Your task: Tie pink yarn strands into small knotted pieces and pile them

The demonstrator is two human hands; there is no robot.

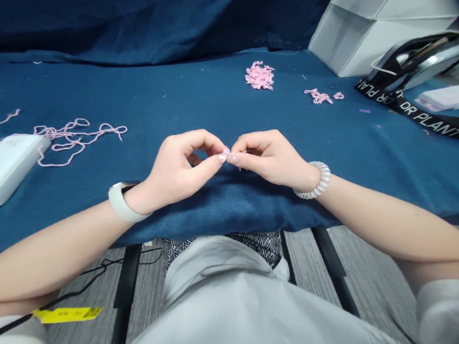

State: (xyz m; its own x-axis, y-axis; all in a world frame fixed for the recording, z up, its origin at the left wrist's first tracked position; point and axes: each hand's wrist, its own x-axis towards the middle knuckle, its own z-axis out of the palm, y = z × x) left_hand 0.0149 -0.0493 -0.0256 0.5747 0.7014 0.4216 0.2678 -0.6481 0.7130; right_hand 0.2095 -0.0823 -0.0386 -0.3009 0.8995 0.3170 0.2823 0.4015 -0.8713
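Observation:
My left hand (187, 164) and my right hand (270, 155) meet fingertip to fingertip just above the near part of the blue cloth. Thumb and index finger of each are pinched together on a small piece of pink yarn (227, 151), mostly covered by the fingers. Beyond my right hand lies a small heap of short pink yarn pieces (259, 76), with a few looser pink strands (319, 96) to its right. Tangled lengths of thin pink yarn (67, 134) spread out to the left of my left hand.
A white box-shaped device (9, 168) sits at the left beside the yarn. White boxes (349, 35) stand at the back right, near a black lettered strap (411, 107) and a clear plastic case (446, 97). A black cable with a yellow tag (69, 314) hangs at lower left.

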